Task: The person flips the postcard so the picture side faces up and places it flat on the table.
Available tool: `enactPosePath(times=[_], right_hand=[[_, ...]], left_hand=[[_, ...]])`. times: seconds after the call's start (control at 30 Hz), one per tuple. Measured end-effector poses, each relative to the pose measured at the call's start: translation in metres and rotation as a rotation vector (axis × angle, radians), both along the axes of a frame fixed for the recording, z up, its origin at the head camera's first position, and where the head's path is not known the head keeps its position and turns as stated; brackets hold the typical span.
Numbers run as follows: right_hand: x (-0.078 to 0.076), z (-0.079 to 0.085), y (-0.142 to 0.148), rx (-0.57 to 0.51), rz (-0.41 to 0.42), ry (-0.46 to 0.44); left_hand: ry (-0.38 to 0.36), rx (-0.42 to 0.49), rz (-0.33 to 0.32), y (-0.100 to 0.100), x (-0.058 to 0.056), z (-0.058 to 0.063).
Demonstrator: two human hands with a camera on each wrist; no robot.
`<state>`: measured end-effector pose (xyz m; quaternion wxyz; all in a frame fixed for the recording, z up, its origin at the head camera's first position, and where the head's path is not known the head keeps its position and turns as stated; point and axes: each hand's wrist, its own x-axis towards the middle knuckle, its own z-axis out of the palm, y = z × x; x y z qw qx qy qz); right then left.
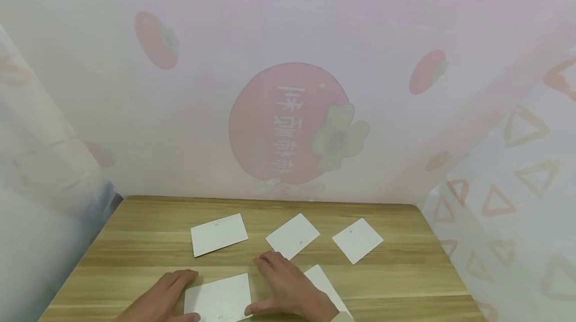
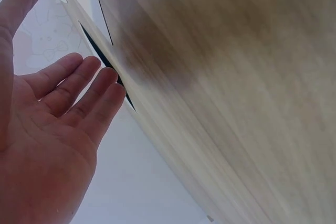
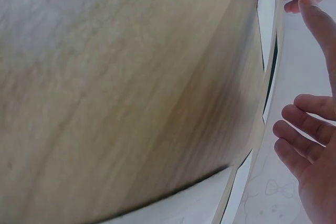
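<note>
A white card [image 1: 219,296] with a tiny print near its lower edge lies on the wood-grain table between the two hands. At its left side is my left hand [image 1: 164,296], fingers extended and held together, palm bare in the left wrist view. My right hand [image 1: 288,286] is over the card's right side, its thumb overlapping the lower right corner in the head view. Its fingers are loosely bent with nothing in them in the right wrist view. Beneath the right wrist, another white card [image 1: 327,287] is partly hidden.
Farther back on the table [image 1: 387,282] lie a tilted left card [image 1: 219,236], a middle card [image 1: 294,232] close to the right fingertips, and a right card [image 1: 357,241]. A pale curtain [image 1: 387,162] with printed fruit hangs along the table's back edge, with more curtain at both sides.
</note>
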<state>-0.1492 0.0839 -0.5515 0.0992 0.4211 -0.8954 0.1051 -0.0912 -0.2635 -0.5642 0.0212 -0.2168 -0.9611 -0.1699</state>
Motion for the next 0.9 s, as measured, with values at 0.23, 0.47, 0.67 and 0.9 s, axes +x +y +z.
enactPosePath(times=[0.23,0.47,0.67,0.9], right_hand=[[0.004,-0.002,-0.005,-0.013,0.038,-0.002],[0.006,-0.001,-0.011,0.012,0.048,0.018],[0.007,-0.003,-0.016,0.051,0.041,0.002],[0.009,-0.004,-0.019,0.103,0.041,-0.011]], left_hand=[[-0.023,0.02,0.006,-0.001,0.004,-0.004],[0.043,0.011,0.016,-0.002,0.01,-0.01],[0.199,0.038,-0.03,-0.006,0.013,-0.021],[0.255,0.059,-0.078,-0.012,0.015,-0.03]])
